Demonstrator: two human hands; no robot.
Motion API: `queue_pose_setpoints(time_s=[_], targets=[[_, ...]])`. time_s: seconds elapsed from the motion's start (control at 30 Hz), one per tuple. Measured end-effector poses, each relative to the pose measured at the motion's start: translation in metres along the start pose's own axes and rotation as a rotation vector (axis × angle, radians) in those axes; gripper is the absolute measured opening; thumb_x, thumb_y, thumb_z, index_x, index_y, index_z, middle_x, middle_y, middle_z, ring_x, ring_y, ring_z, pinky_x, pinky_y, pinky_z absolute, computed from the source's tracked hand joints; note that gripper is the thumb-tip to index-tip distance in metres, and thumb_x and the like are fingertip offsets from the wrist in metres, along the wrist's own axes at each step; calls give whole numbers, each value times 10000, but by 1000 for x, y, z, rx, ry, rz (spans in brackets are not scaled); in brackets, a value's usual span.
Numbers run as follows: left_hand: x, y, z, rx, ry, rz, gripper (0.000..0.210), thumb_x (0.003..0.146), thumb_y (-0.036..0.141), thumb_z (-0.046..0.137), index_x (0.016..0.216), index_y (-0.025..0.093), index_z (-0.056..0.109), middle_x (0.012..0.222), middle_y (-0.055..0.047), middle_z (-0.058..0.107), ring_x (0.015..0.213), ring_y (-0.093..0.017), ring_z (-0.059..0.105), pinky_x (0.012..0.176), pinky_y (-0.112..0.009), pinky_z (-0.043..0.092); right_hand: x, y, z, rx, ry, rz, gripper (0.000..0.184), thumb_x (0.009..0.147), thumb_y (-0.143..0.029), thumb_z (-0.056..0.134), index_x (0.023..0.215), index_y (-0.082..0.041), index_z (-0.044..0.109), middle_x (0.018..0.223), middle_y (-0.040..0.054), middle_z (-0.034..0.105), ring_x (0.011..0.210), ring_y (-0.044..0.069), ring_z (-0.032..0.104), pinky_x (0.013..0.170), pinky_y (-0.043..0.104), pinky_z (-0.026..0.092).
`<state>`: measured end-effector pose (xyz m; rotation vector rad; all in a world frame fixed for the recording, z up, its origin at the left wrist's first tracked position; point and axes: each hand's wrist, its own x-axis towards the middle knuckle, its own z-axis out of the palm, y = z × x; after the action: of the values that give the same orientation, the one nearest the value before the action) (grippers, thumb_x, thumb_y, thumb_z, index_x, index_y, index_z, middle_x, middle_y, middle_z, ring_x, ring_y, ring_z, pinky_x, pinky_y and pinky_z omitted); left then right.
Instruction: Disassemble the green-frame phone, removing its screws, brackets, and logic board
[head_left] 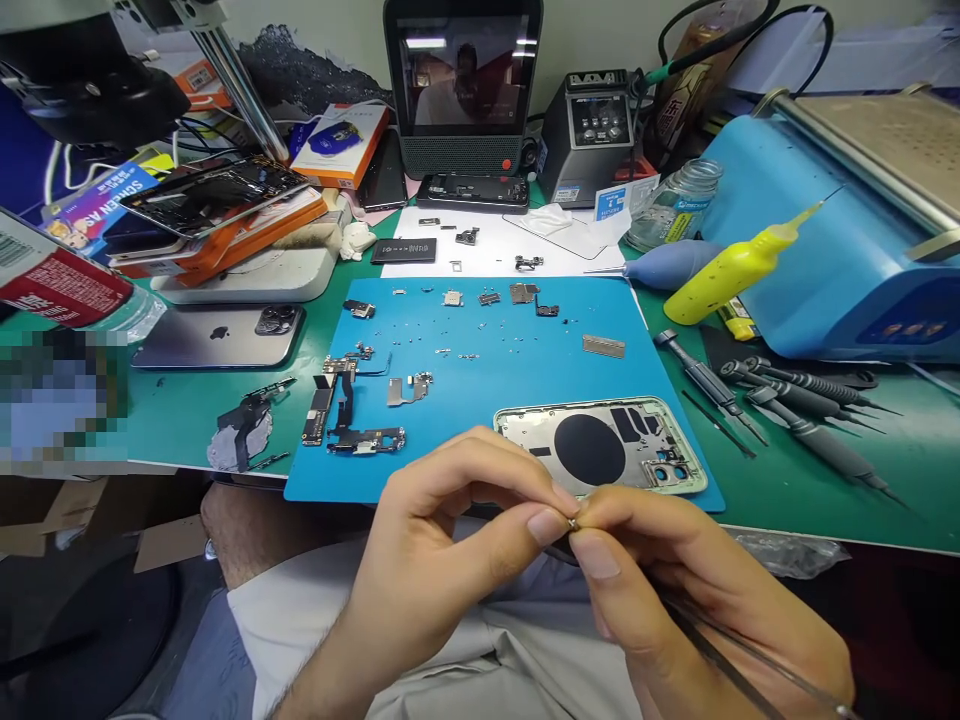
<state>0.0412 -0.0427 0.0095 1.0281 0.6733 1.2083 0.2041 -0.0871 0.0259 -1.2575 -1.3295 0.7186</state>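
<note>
In front of my lap, my left hand (457,550) and my right hand (660,590) meet at the fingertips. Thumb and forefinger of both are pinched on a tiny metal part (573,524), too small to identify. Tweezers (724,655) also lie in my right hand, partly covered by its fingers. Just beyond my hands, a pale green phone housing (529,445) rests inside-up on the blue mat (450,430). Left on that mat are a logic board (319,408) and a flex cable assembly (367,440). Several screws and small phone parts are spread farther back.
Screwdrivers (817,430) lie at right beside a blue machine (795,230), a yellow needle bottle (731,270) and a glass jar (679,205). At left are a phone (217,338), stacked boxes (247,240) and a bottle (60,270). A battery (403,250) and a display screen (463,80) are behind.
</note>
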Motion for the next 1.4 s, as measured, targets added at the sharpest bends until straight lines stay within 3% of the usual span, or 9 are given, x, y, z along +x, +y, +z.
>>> queue_pose_setpoints(time_s=[0.1,0.2,0.43,0.6,0.93,1.03,1.1,1.23,1.4], targets=[[-1,-2,-1,-23,-9,7,147,1055,185,892,1087,328,905,1062,27,861,1005,-121,810,925,-188,672,-1,-2,1,59,27,151,50,1044,-327,840,1018,-342,880,662,-50,690,488,71,546,482,139,469],[-2,-2,0,-7,-11,2,157,1048,181,899,1090,332,899,1068,37,850,1006,-112,804,924,-178,669,1,-2,2,92,49,214,63,1023,-384,866,975,-351,890,632,-53,662,471,57,512,469,119,441],[1,-3,3,71,15,44,157,1049,155,880,1072,311,883,1038,39,823,967,-99,781,890,-155,651,3,3,5,81,30,191,88,1035,-335,831,966,-346,883,601,-63,621,472,59,529,475,113,453],[-1,-6,6,168,89,98,220,1011,69,860,1048,286,861,999,45,784,922,-81,750,848,-114,620,2,7,7,51,75,189,49,1004,-327,864,968,-346,892,624,-53,665,511,74,568,507,129,488],[-1,-5,8,132,85,85,206,1003,88,884,1039,290,873,991,36,787,918,-92,769,844,-126,646,14,10,8,366,14,367,184,897,-425,978,828,-282,886,559,-55,515,480,67,436,440,142,428],[-2,-4,8,59,97,22,175,1021,140,901,1047,314,900,995,32,819,895,-105,814,825,-154,675,13,12,7,286,4,287,115,943,-372,933,866,-306,879,574,-61,550,477,74,467,452,153,460],[-3,-4,8,1,137,-23,150,1018,175,920,1030,325,915,981,31,839,862,-118,835,811,-175,692,9,12,6,133,6,177,55,1006,-300,868,956,-325,868,644,-61,652,505,78,553,497,152,508],[-3,0,6,4,112,-88,159,1041,196,900,1043,349,944,1020,21,890,894,-141,865,847,-195,709,1,10,5,-226,102,-116,158,1046,-165,795,1113,-308,804,869,-61,819,648,71,724,664,144,595],[-4,2,5,36,101,-133,163,1022,210,926,1050,368,956,1050,30,911,945,-136,863,880,-175,694,6,12,1,-513,100,-380,200,1071,-91,753,1176,-261,746,882,-61,856,628,54,742,703,149,593]])
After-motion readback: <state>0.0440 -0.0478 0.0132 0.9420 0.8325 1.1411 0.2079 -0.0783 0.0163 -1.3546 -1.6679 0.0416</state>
